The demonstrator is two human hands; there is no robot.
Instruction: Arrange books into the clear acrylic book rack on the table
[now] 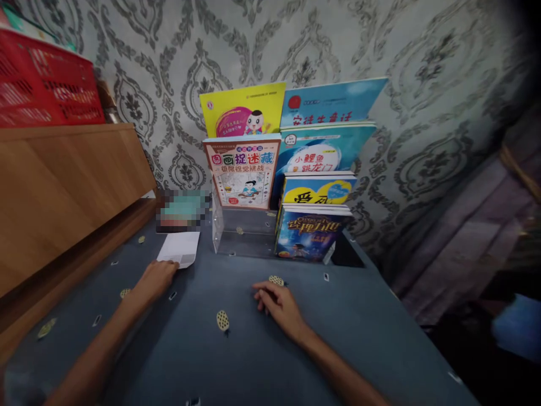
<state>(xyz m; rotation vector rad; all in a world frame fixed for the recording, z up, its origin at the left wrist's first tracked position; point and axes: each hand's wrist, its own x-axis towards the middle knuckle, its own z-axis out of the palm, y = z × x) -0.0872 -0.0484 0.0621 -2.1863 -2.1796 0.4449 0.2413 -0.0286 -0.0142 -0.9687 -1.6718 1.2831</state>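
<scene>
Resting on a blue tablecloth: left hand, flat with no visible grip, fingertips touching the near edge of a white paper; right hand, loosely curled and empty, near a clear rack of books.

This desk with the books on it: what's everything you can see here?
picture books: six showing, yellow, blue, cream, dark blue, in the stand
book stand: one, clear, back of tabletop
white paper: one, white, under left hand
blurred object: one, colours unclear, beside stand
oval spots: several, gold, across tabletop
tabletop: one, blue-grey, centre
red basket: one, red, atop wooden cabinet
wooden cabinet: one, brown, left
wallpaper: grey damask, behind
left hand: one, on paper
right hand: one, on tabletop
</scene>
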